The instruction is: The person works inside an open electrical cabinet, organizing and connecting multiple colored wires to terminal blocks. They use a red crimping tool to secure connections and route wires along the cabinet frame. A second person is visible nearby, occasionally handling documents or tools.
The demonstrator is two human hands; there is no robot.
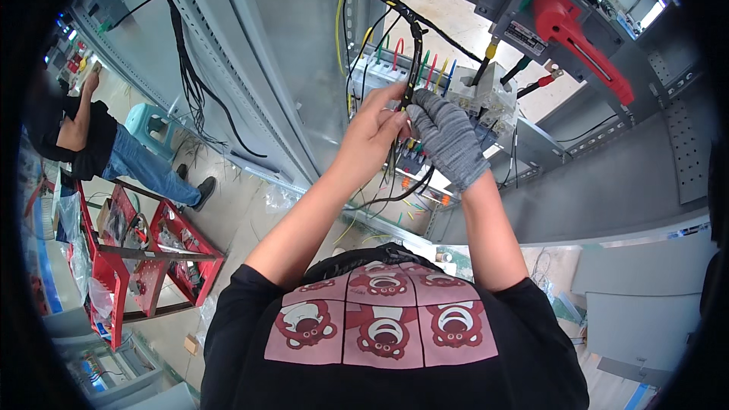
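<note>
A black wire bundle (417,49) with yellow flecks hangs down inside a grey metal cabinet. My bare left hand (370,130) pinches its lower part from the left, thumb and fingers together. From the right, my right hand (449,137), in a grey knit glove, closes its fingers on the same bundle, touching the left fingertips. Behind the hands runs a row of white breakers (381,74) with short coloured wires. Beneath them are small terminal blocks (414,153), partly covered by my hands. Loose black cables (402,196) droop below.
A large switch with a red handle (581,42) sits at the upper right, above a clear-covered block (497,95) with thick cables. At left, a person (95,125) stands near a blue stool (150,127) and a red tool cart (114,258). More black cables (186,68) hang on the left frame.
</note>
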